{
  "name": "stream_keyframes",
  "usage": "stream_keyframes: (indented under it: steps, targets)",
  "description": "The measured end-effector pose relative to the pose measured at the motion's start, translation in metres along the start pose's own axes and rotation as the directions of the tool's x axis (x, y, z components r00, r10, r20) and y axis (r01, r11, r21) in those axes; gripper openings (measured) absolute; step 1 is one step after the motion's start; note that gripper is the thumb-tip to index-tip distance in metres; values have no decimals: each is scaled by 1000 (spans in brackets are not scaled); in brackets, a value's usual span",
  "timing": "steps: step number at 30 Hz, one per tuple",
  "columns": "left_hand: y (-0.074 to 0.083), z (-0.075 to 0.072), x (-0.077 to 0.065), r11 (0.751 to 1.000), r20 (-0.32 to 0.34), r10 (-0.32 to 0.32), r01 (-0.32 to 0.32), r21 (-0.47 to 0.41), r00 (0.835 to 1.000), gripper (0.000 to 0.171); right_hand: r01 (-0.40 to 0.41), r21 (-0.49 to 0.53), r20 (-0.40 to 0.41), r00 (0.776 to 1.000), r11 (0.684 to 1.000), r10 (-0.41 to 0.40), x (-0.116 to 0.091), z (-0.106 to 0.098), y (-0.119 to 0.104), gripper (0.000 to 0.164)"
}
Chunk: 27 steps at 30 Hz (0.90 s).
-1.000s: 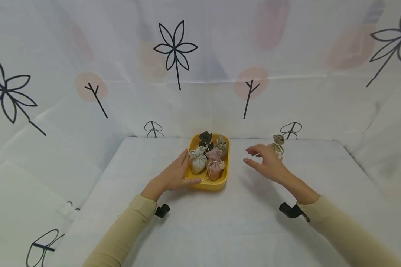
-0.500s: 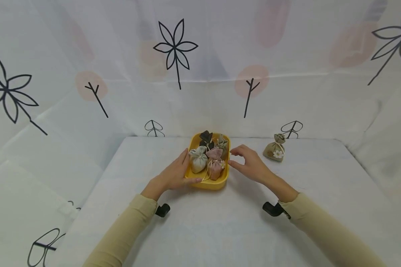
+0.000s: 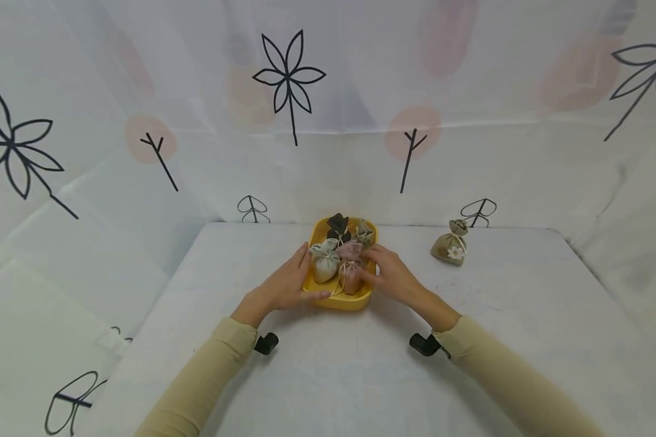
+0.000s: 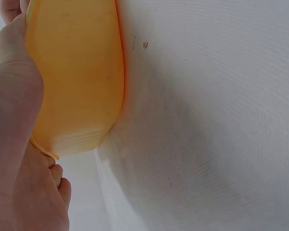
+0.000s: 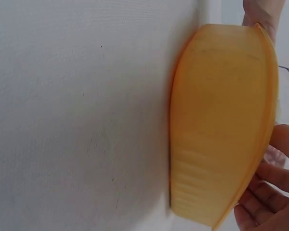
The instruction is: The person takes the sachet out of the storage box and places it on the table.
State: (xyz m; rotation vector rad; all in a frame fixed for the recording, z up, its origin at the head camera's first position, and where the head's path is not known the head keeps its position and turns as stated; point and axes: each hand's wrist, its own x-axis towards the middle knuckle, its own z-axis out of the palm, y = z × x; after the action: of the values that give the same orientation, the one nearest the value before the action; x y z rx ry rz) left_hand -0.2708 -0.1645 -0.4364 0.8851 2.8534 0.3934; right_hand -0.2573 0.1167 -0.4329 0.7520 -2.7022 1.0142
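A yellow tray [image 3: 347, 303] holds several drawstring pouches: a black one [image 3: 338, 226], a grey-green one [image 3: 364, 232], a pale mint one [image 3: 325, 262] and a pink one [image 3: 351, 280]. My left hand [image 3: 282, 282] rests against the tray's left side, fingers fairly straight, thumb along the front rim. Over the right rim reaches my right hand [image 3: 390, 273], its thumb and fingers parted at the pink pouch's right side; its fingertips are partly hidden. In the right wrist view, the right hand [image 5: 274, 185] is beside the tray wall [image 5: 221, 110].
An olive pouch with a white flower [image 3: 451, 246] stands at the back right of the white table [image 3: 328, 376]. A patterned cloth backdrop [image 3: 339, 170] rises behind the table and at both sides.
My right hand has moved left from beside the olive pouch, across the tray's right rim to the pink pouch. The olive pouch is uncovered now. My left hand and the tray stay put.
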Motion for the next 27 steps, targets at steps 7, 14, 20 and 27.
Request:
stream_keyframes:
  steps: [7,14,20,27]
  targets:
    - [1,-1,0,1000,-3,-1,1,-13,1000,120,-7,-23,-21,1000,1000,7,6,12,-7,31]
    - [2,-1,-1,1000,4,-9,9,-28,1000,120,-15,2,-55,998,1000,16,11,19,-12,26]
    - [1,1,0,1000,0,-2,2,-27,1000,120,-66,3,-59,996,998,66,13,24,-11,20]
    - [-1,3,1,999,-8,-12,12,-32,1000,120,-45,6,-52,998,999,45,14,26,-8,12]
